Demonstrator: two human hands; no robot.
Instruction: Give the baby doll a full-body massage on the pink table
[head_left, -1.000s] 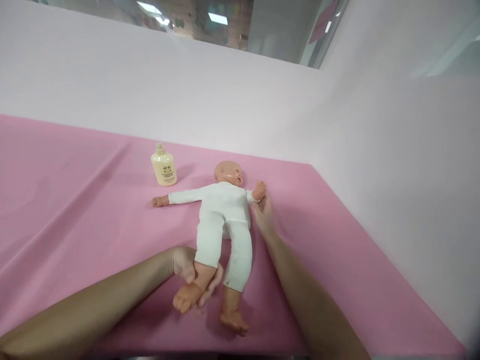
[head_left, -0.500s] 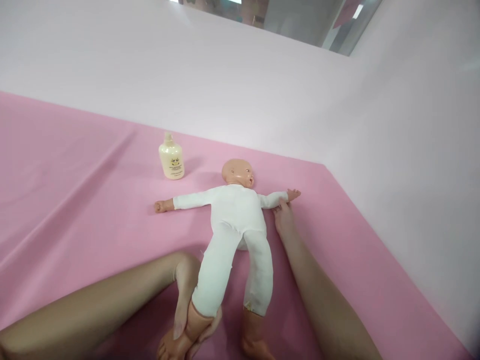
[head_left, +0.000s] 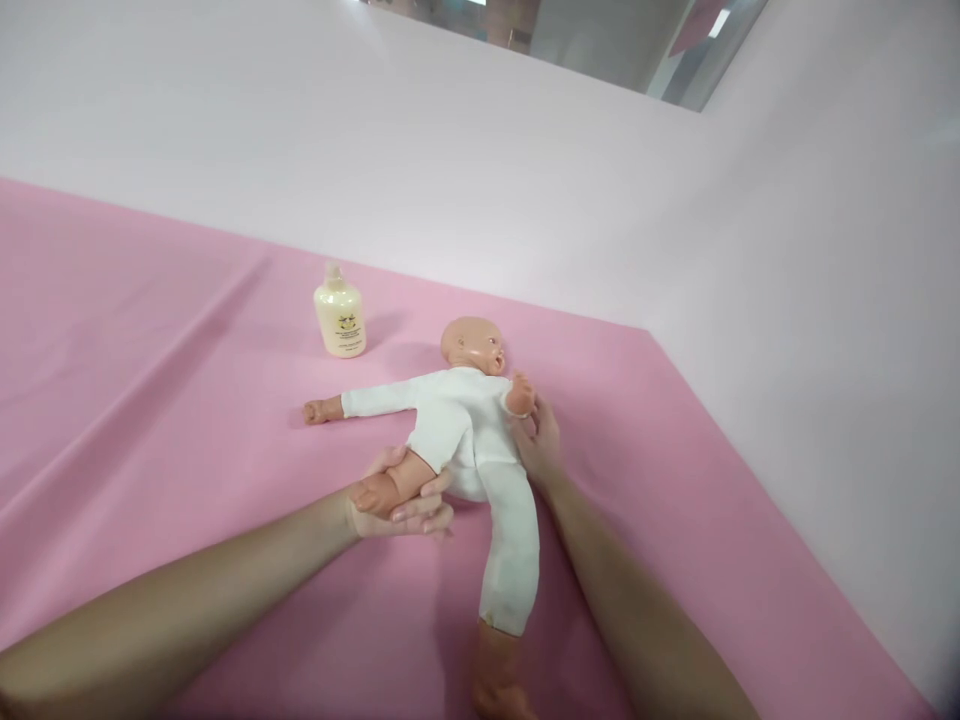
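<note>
A baby doll [head_left: 476, 425] in white cloth lies on its back on a pink sheet, its head turned to the right. My left hand [head_left: 409, 505] is wrapped round the doll's lower leg on the left, just above the foot, and holds that leg bent up toward the belly. At the doll's arm on the right, my right hand [head_left: 544, 440] grips the forearm from below, with the arm raised beside the chest. The other leg stretches straight toward me, and the arm on the left lies out to the side.
A pale yellow pump bottle [head_left: 340, 318] with a printed label stands left of the doll's head. The pink sheet [head_left: 187, 380] has long folds at the left. White walls [head_left: 450, 170] rise behind and to the right, with a window [head_left: 592, 40] at the top.
My left hand has pushed the held leg upward, bending it from straight to folded over the belly. My right hand has brought the outstretched arm inward and up beside the chest.
</note>
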